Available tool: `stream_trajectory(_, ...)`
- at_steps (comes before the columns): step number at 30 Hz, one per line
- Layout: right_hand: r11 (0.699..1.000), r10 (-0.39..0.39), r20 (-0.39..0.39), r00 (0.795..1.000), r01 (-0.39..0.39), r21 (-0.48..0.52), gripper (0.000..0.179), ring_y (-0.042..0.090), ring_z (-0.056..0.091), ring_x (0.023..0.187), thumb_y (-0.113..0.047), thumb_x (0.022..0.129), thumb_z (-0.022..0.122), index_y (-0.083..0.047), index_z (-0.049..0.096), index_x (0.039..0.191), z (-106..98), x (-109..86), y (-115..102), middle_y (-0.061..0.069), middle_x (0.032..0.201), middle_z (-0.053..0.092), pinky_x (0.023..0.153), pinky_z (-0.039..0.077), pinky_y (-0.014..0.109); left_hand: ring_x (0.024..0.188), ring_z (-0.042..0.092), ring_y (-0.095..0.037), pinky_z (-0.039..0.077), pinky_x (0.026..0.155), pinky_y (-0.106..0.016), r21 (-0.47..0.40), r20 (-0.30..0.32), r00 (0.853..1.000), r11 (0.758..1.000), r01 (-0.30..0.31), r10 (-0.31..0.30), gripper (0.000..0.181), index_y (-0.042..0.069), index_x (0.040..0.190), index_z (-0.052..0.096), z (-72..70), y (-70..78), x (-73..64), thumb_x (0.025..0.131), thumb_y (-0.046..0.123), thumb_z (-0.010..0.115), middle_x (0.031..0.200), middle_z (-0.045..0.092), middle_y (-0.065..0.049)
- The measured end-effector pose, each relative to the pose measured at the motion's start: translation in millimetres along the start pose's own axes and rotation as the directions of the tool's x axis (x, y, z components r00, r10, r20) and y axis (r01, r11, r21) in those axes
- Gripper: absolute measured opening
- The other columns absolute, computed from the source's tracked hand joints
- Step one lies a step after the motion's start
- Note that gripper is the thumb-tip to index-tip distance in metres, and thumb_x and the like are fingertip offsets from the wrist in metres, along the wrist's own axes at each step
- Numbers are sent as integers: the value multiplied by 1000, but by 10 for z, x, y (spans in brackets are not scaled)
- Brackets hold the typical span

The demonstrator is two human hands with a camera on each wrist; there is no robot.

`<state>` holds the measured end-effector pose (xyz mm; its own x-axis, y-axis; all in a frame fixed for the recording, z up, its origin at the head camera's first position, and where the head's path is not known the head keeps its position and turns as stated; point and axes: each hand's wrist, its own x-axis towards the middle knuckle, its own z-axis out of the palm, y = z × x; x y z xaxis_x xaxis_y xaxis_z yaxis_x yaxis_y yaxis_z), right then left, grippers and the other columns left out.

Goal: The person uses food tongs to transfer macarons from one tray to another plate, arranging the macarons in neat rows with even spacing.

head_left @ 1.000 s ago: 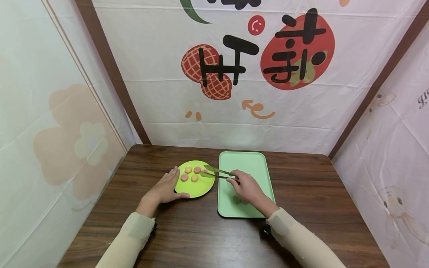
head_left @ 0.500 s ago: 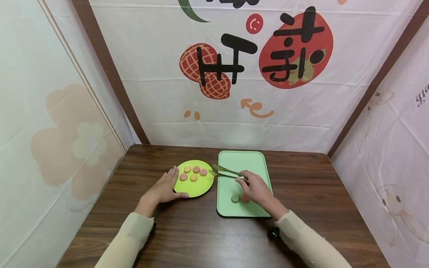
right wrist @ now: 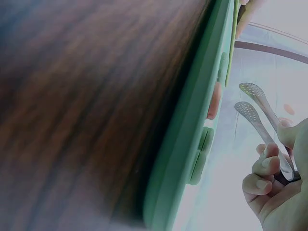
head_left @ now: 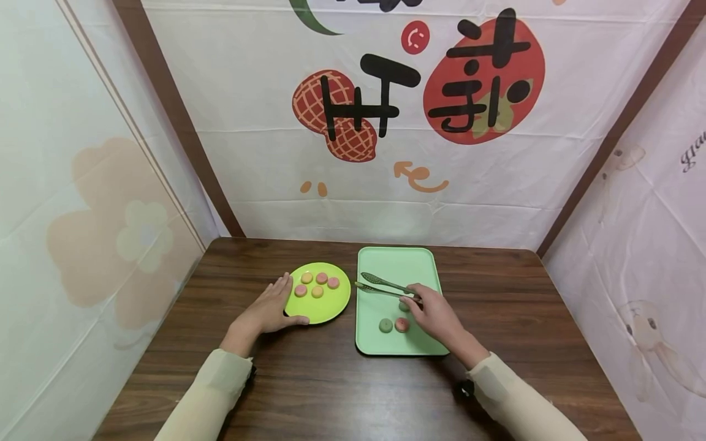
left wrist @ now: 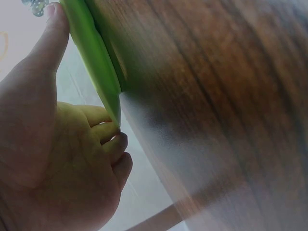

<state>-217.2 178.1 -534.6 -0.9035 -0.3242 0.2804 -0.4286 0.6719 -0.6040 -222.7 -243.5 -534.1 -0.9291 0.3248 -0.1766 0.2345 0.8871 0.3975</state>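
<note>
My left hand (head_left: 268,306) lies along the left rim of a lime-green plate (head_left: 333,306), thumb and fingers spread against its edge. On that plate sit several macarons, pink (head_left: 300,290) and yellow (head_left: 317,292). My right hand (head_left: 436,313) holds metal tongs (head_left: 380,281) above a pale green tray (head_left: 397,260). In the right wrist view the perforated tips of the tongs (right wrist: 248,111) stand apart with nothing between them. A green macaron (head_left: 385,326) and a reddish macaron (head_left: 402,324) rest near the tray's front; another green macaron (head_left: 404,306) is partly hidden by the right hand.
Plate and tray stand side by side on a dark wooden table (head_left: 331,392), a narrow gap between them. A printed white cloth (head_left: 265,165) hangs behind the table, with more cloth at both sides.
My right hand has drawn the tongs rightward, off the plate and over the tray, uncovering macarons on the tray. The left hand keeps its place at the plate's rim.
</note>
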Motion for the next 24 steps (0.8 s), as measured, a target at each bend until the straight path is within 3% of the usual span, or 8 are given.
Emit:
stream_trajectory(7,1000,-12,-20,1000,12,-10,29,5,63,74,-23,105,74,-3,73,126,-62,-106,45,0,96,74,67,57,34,164,10,-45,12,134,-58,9,-1,1000,1000,-5,5,128,-12,167,10,15,-25,11,92,70,74,175,6,-32)
stream_trajectory(15,999,-43,-39,998,43,-7,21,3,46,60,-19,103,76,-4,74,119,-141,-222,67,-11,75,59,55,43,26,164,10,-45,12,134,-58,11,2,1000,1000,-10,10,130,-12,167,10,17,-52,25,91,72,73,175,6,-32)
stream_trajectory(24,999,-52,-47,998,52,10,20,2,43,59,-14,101,78,-4,74,117,-179,-360,86,-13,72,55,53,41,25,164,10,-45,12,134,-58,14,4,1000,1000,-11,11,130,-12,167,10,5,-55,39,91,72,73,176,6,-32)
